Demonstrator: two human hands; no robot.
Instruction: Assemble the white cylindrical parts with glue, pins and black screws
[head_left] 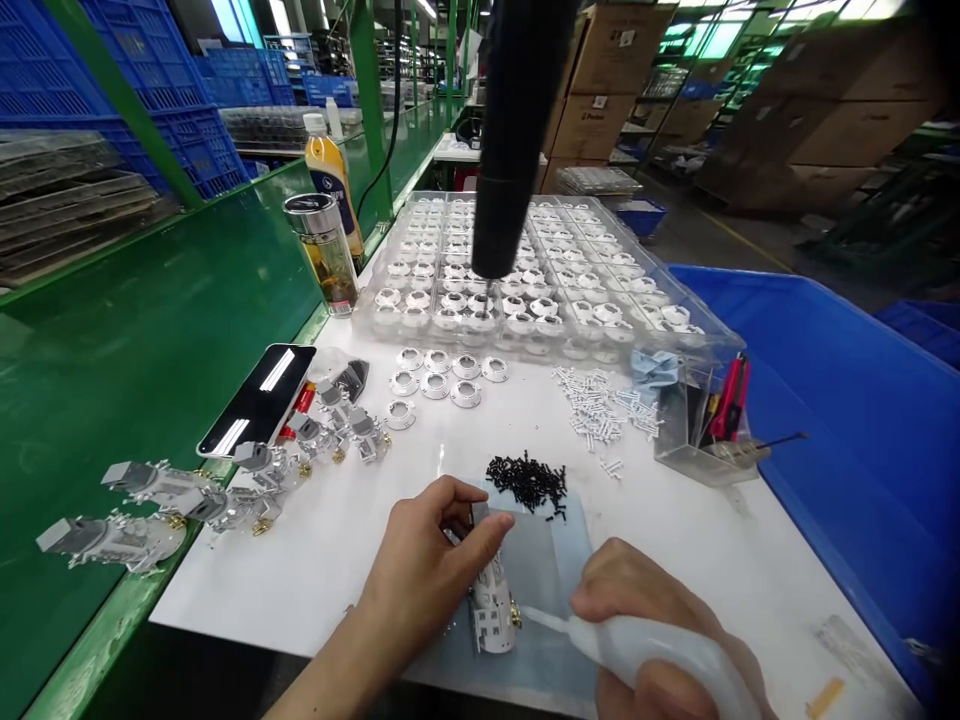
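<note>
At the bottom centre of the frame, your left hand (420,575) pinches a small white-and-metal part (493,600) from above, thumb and fingers closed on its upper end, holding it upright on a grey mat (551,570) that lies on the white table (360,520). At the lower right your right hand (645,625) is clenched around a translucent squeeze bottle (660,655), whose thin nozzle points left and reaches the side of the part, near a small brass fitting.

Just above the mat, at centre, lies a heap of small black screws (529,480). Right of it, a scatter of white pins (596,405) spreads across the table, and farther right a clear box (705,440) holds red-handled tools.

Along the left edge, at lower left, finished grey metal assemblies (225,490) lie in a loose row running out onto the green bench, with a dark phone (259,400) propped beside them.

Toward mid-frame, several white rings (442,375) sit loose on the table, just before a clear plastic tray (540,270) filled with many more such rings. A black powered driver (514,130) hangs over the tray from the top of the frame. Left of the tray stand a glass tea flask (326,255) and, behind it, a bottle of orange drink (330,170). A blue bin (847,400) fills the right side.
</note>
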